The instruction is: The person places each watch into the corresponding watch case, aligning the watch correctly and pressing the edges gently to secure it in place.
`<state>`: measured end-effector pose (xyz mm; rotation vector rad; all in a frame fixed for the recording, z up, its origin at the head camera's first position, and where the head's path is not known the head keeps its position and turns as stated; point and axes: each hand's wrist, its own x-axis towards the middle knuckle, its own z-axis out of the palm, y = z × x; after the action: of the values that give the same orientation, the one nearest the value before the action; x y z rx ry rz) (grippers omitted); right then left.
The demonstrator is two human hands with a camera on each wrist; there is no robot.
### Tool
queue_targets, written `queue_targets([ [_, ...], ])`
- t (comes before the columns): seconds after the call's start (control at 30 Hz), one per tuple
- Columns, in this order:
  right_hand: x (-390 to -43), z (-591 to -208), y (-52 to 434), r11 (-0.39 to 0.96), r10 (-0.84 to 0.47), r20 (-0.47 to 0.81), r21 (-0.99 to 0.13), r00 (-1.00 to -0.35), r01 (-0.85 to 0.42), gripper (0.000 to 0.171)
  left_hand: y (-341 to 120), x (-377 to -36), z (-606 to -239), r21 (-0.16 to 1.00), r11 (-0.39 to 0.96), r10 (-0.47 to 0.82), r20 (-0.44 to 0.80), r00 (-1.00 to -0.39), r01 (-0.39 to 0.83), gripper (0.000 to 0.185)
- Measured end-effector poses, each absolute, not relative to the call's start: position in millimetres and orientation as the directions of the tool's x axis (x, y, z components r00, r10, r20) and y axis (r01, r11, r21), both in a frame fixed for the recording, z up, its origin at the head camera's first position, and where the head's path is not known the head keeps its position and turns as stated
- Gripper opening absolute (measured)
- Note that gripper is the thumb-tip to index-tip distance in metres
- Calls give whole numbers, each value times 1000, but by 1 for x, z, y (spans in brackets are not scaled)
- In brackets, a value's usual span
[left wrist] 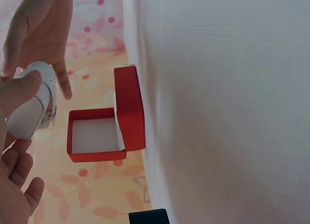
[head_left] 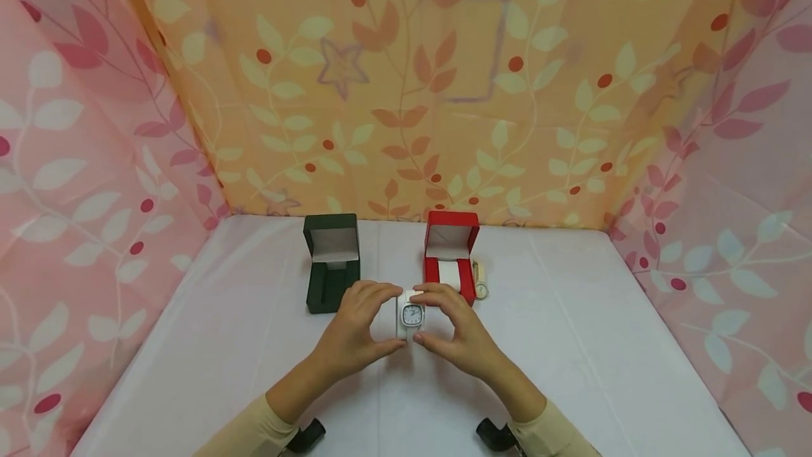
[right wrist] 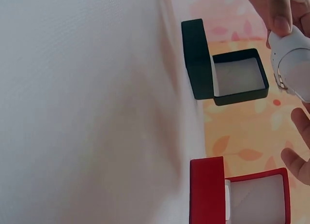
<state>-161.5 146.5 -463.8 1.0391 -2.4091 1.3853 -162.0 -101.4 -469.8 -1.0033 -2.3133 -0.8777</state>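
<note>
At desk centre, both hands' fingers pinch watch (head_left: 411,316); red box (head_left: 450,259) at 12 o'clock. Grip light, so it could slip.

The white watch (head_left: 411,315) has a smooth, glossy plastic-looking strap. The red box (head_left: 451,254) and dark green box (head_left: 332,261) look matt outside, lined in pale soft material. The tablecloth (head_left: 571,344) is smooth white fabric.
</note>
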Motion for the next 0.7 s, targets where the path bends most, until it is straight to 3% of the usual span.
queue_targets([
  [0.23, -157, -466, 141, 308, -427, 461, -735, -778, -604, 41, -100, -159, -469, 338, 535, 469, 643, -605, 774, 85],
  [0.7, -159, -461, 143, 333, -459, 430, -728, -778, -599, 40, -101, -162, -471, 380, 536, 457, 619, -638, 754, 83],
])
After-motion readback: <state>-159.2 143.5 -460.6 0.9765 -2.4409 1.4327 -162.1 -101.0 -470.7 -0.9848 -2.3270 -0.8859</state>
